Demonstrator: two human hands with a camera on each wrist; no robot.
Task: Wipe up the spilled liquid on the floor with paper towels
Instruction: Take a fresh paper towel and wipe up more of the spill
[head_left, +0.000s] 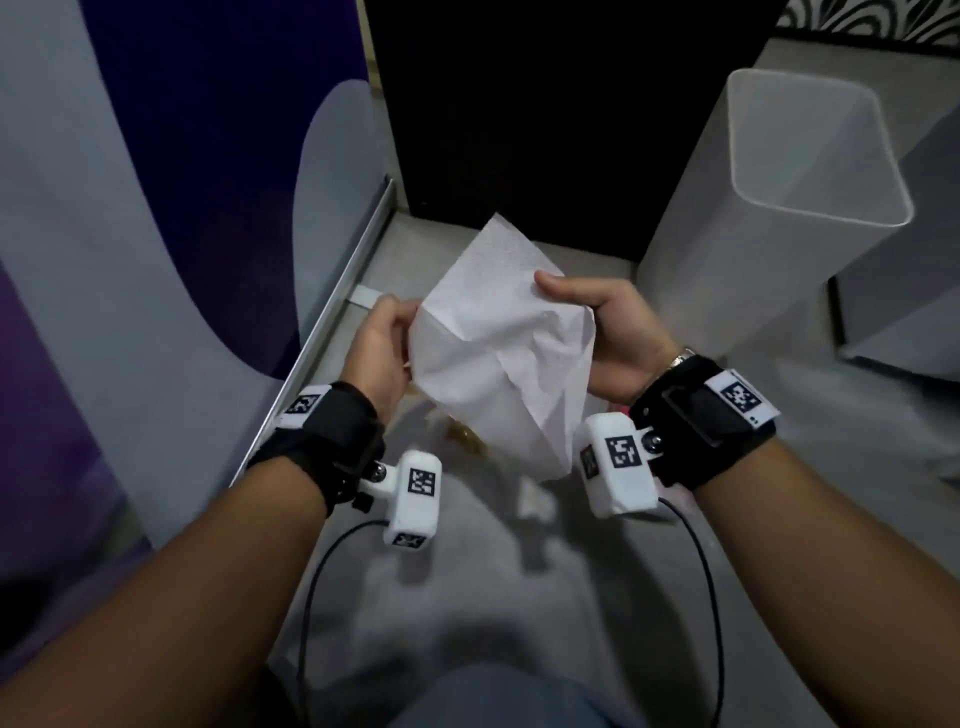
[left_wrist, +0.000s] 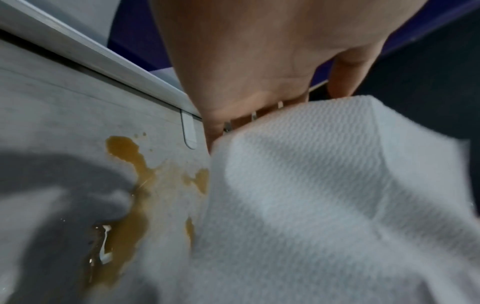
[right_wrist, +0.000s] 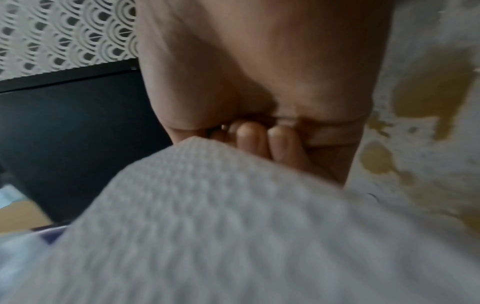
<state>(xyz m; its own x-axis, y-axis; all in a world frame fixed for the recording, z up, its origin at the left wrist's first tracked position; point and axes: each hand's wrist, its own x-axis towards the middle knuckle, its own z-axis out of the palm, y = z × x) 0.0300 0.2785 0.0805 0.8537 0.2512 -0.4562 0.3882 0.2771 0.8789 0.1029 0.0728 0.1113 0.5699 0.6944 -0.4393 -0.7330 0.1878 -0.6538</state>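
Paper towel (head_left: 498, 343) held above floor (head_left: 467, 597), left hand (head_left: 379, 348) gripping edge at 9 o'clock, right hand (head_left: 608, 338) at 3 o'clock, fingers (right_wrist: 249, 135) curled on sheet. Brown spill (left_wrist: 135, 185) unwiped beneath. Step: readying towel. Next: lower, press onto puddle.

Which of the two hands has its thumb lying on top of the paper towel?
The right hand: its thumb lies across the top of the paper towel. The left hand grips the towel's other edge from the side.

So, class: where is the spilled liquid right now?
On the grey floor, the amber spilled liquid lies beside the white rail, below the paper towel.
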